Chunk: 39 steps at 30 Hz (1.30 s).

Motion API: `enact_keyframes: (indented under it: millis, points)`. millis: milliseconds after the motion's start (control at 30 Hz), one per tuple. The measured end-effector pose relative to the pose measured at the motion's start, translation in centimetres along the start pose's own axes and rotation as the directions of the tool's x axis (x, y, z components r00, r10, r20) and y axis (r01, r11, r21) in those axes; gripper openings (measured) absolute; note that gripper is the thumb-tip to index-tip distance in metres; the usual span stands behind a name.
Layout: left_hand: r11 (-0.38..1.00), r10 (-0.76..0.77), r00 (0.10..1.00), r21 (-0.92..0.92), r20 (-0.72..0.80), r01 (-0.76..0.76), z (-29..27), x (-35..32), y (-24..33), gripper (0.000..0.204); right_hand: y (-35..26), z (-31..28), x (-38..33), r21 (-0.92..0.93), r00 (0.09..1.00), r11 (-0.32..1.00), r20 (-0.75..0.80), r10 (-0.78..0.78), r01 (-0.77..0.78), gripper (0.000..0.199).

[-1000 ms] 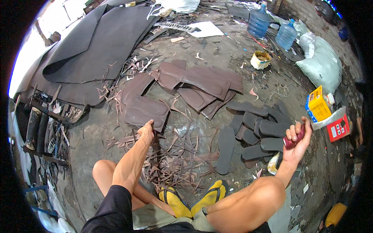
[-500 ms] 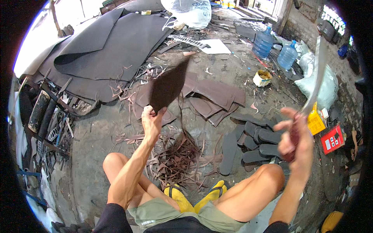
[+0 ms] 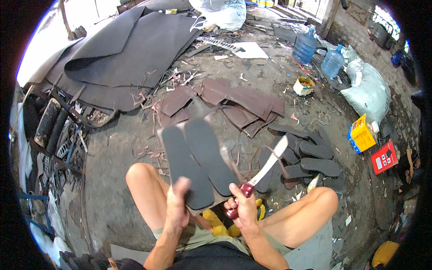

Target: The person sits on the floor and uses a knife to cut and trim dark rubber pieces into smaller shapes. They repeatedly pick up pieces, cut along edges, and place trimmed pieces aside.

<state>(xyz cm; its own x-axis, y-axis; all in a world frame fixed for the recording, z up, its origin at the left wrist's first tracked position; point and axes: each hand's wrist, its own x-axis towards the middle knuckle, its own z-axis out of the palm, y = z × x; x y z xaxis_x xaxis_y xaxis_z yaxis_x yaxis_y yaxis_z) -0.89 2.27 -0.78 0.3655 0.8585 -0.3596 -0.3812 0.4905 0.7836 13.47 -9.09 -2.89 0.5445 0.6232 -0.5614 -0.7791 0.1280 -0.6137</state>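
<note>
The left hand (image 3: 178, 207), blurred, holds the near edge of 2 soles (image 3: 205, 156) on a brown sheet (image 3: 218, 200), left of the sole pile (image 3: 310, 158). The right hand (image 3: 245, 209) wraps the handle of a knife (image 3: 266, 170), blade angled toward the pile. Brown pieces (image 3: 245, 101) lie beyond and left of the pile; a bucket (image 3: 303, 86) stands beyond it.

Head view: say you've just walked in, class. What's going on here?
The person's left hand holds two dark sole-shaped pieces, which lie side by side; the picture doesn't settle whether they are joined. The right hand grips a knife by its dark red handle, the blade pointing up and away to the right. Ahead lie brown moulded panels, and to the right a pile of dark soles.
</note>
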Motion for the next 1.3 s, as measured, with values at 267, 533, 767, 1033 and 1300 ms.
enact_keyframes:
  millis: [267,533,767,1033,1300]
  points:
    - [0.990,0.045,0.955,0.138,-0.294,-0.004,-3.6,-1.3,0.1,0.050,-0.7,-3.9,-5.0,-0.810,0.931,0.463,0.339,-0.132,0.361,0.063]
    - [0.998,-0.023,0.961,-0.057,-0.277,0.007,-2.4,-1.6,1.9,0.053,0.2,-6.9,-9.7,-0.930,0.936,0.113,0.350,-0.021,0.350,0.057]
    - [1.000,-0.007,0.958,0.027,-0.286,0.015,-2.0,-1.8,2.0,0.050,-0.2,-6.3,-9.4,-0.935,0.935,0.019,0.355,0.004,0.355,0.058]
    - [1.000,-0.012,0.964,0.018,-0.265,0.017,-2.2,-2.0,1.3,0.048,2.8,-0.7,-2.6,-0.912,0.912,0.022,0.410,0.028,0.409,0.053]
    - [0.999,-0.036,0.974,-0.014,-0.223,0.033,-3.1,-2.0,1.9,0.048,5.8,-1.8,3.1,-0.494,0.538,-0.304,0.839,0.080,0.815,0.032]
